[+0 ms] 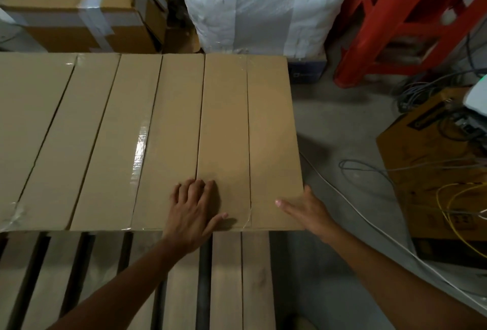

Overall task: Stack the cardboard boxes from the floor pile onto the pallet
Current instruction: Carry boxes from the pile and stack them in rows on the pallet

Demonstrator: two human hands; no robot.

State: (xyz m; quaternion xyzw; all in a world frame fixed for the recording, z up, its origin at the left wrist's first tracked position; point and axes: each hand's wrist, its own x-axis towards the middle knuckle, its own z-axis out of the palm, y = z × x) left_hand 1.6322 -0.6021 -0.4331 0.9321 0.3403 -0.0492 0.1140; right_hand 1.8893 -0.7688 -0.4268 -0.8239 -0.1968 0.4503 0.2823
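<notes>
Long brown cardboard boxes (pixel 179 119) lie side by side on the wooden slatted pallet (pixel 229 277), long axes pointing away from me. My left hand (pixel 195 211) presses flat on top. My right hand (pixel 307 208) meets the end box's right edge with its fingers hidden, so I can't tell its grip. Grey cables (pixel 369 169) trail just right.

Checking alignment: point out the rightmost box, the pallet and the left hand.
rightmost box (pixel 271 129), head view, top face.
pallet (pixel 226 277), head view, bare slat.
left hand (pixel 193 210), head view, back of hand.
</notes>
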